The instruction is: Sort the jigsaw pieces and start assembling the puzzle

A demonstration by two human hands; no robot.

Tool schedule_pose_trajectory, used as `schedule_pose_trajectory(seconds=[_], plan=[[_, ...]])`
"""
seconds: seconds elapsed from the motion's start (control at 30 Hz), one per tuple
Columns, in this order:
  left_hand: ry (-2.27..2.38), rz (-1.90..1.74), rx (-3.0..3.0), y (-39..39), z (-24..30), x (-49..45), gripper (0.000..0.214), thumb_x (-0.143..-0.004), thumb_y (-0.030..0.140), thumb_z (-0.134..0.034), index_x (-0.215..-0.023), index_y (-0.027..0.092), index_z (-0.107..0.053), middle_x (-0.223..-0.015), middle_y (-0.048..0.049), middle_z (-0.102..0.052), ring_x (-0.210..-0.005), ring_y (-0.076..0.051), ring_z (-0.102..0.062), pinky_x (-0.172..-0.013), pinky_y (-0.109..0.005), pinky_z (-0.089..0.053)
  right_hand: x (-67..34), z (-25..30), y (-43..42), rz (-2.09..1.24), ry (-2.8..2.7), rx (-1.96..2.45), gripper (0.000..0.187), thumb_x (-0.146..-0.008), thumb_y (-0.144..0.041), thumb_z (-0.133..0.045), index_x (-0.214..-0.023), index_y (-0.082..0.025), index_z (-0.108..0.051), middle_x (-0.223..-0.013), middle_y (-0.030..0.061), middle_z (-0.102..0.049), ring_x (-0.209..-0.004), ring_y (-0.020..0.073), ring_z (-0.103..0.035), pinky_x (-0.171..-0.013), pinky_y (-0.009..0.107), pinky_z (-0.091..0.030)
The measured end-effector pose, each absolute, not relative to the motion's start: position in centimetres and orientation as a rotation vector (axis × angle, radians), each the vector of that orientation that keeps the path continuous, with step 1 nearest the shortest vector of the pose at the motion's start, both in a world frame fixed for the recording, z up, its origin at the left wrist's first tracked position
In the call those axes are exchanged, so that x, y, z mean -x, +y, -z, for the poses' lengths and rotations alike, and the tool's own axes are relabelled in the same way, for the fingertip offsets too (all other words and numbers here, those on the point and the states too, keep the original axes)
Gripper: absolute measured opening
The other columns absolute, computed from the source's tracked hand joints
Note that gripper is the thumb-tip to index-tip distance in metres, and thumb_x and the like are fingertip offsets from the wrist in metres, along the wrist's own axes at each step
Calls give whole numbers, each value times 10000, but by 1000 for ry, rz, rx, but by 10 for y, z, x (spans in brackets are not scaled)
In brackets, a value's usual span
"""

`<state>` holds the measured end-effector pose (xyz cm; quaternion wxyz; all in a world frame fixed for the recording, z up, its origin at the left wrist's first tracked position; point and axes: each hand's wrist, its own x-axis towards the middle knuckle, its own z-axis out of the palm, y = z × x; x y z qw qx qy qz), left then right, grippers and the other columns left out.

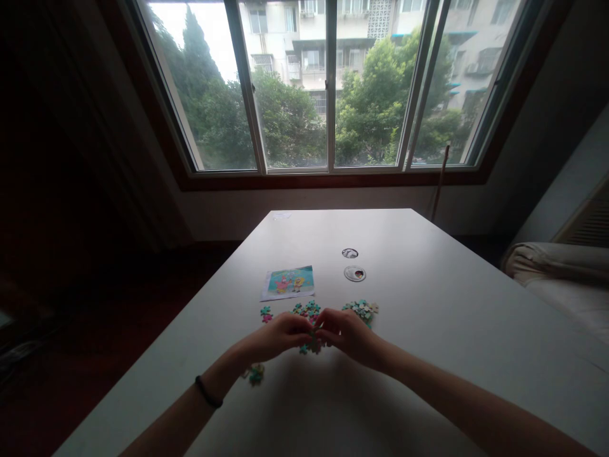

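My left hand (288, 331) and my right hand (351, 334) meet over the middle of a white table, fingertips almost touching. Both are closed in a pinch on small jigsaw pieces, largely hidden by the fingers. Under and around them lies a pile of loose jigsaw pieces (306, 308) in teal, pink and yellow. Beside my right hand is a second heap of pieces (364, 308), many pale side up. A few pieces (266, 313) lie beyond my left hand, and a small group (255, 374) sits near my left wrist.
A picture sheet (291, 282) with cartoon figures on teal lies beyond the hands. Two round, silvery items (354, 273) (350, 252) are farther back on the table (428, 304). A small paper scrap (282, 216) lies at the far edge, below a window (328, 95).
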<state>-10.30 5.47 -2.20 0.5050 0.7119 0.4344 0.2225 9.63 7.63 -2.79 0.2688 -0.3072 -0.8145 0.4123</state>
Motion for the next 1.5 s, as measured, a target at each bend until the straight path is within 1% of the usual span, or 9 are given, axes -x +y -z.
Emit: schedule_pose_trajectory(seconds=[0.3, 0.47, 0.6, 0.7, 0.9, 1.03, 1.1, 1.23, 1.5], plan=[[1107, -616, -1565, 57, 30, 105, 338, -707, 398, -665, -898, 129, -591, -763, -23, -631, -656, -135, -541, -603, -246, -419, -102, 34, 102, -1434, -1773, 776, 297, -651, -410, -701, -721, -127, -641, -584, 25, -644, -555, 149, -616, -564, 273, -499], [1104, -618, -1538, 59, 34, 106, 290, -705, 387, -661, -824, 131, -594, -703, 9, -594, -623, -110, -505, -577, -224, -384, -121, 25, 126, -1653, -1733, 798, 369, -566, -373, -767, -784, -100, -649, -679, 71, -685, -652, 174, -655, -617, 286, -513], [1145, -630, -1480, 60, 34, 106, 335, -662, 404, -689, -819, 122, -600, -670, 10, -588, -578, -101, -487, -529, -214, -347, -138, 13, 140, -1664, -1897, 744, 417, -610, -374, -748, -912, -104, -651, -838, 104, -695, -778, 182, -653, -719, 310, -513], [1167, -652, -1461, 60, 35, 106, 370, -636, 437, -701, -790, 119, -592, -635, 11, -579, -549, -97, -479, -503, -210, -325, -148, 10, 147, -1557, -2023, 753, 390, -666, -421, -693, -879, -96, -660, -828, 102, -690, -771, 180, -650, -745, 330, -507], [1158, -689, -1427, 63, 38, 106, 412, -602, 474, -720, -760, 118, -583, -585, 21, -565, -528, -94, -477, -497, -214, -324, -160, 18, 157, -1147, -2235, 957, 214, -705, -309, -665, -792, -118, -626, -638, 28, -645, -606, 158, -623, -595, 276, -482], [1142, -709, -1395, 65, 39, 106, 429, -583, 482, -732, -752, 118, -580, -588, 16, -576, -537, -99, -496, -511, -221, -345, -158, 14, 153, -681, -2417, 1080, 135, -723, -269, -651, -754, -138, -651, -763, 60, -645, -726, 177, -602, -649, 281, -448], [1132, -723, -1381, 66, 39, 106, 431, -578, 479, -738, -754, 117, -581, -596, 12, -585, -542, -101, -507, -520, -225, -359, -150, 11, 143, -635, -2401, 1035, 167, -746, -302, -638, -795, -144, -658, -818, 68, -645, -773, 176, -592, -680, 280, -443], [1097, -761, -1364, 65, 39, 104, 401, -601, 453, -738, -765, 120, -586, -635, 1, -613, -557, -101, -519, -544, -234, -384, -119, 17, 109, -1055, -2276, 838, 235, -769, -372, -610, -796, -140, -643, -681, 24, -638, -601, 122, -579, -549, 213, -437], [1114, -837, -1314, 65, 35, 103, 388, -564, 435, -769, -713, 121, -596, -558, 24, -591, -520, -98, -518, -530, -232, -400, -96, 35, 86, -1439, -1857, 837, 240, -717, -378, -640, -737, -143, -595, -502, -17, -582, -433, 110, -554, -429, 203, -437]])
